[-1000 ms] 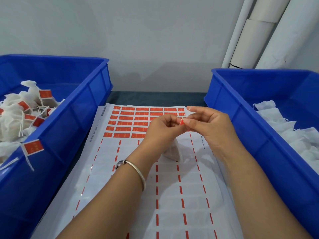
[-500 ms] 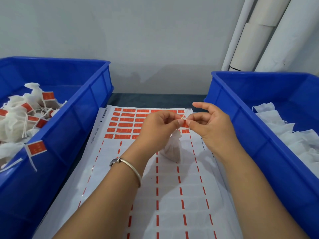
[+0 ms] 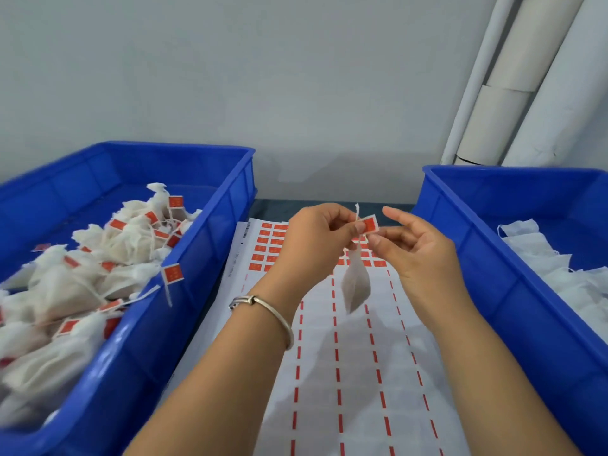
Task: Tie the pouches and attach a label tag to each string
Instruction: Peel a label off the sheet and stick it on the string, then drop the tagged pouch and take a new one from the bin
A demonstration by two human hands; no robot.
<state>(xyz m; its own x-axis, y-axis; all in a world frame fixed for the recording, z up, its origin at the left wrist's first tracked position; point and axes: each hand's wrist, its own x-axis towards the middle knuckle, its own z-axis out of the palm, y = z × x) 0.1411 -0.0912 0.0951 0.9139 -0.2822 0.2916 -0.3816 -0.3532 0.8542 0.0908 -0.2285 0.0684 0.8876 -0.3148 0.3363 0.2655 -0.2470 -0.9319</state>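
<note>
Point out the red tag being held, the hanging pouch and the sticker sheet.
red tag (image 3: 370, 223), head view, middle of its face.
hanging pouch (image 3: 355, 284), head view, its body.
sticker sheet (image 3: 355, 390), head view, bare backing.

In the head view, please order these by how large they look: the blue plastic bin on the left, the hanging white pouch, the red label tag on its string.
1. Blue plastic bin on the left, by far the largest, though also nearer the camera.
2. Hanging white pouch.
3. Red label tag, the smallest.
</note>
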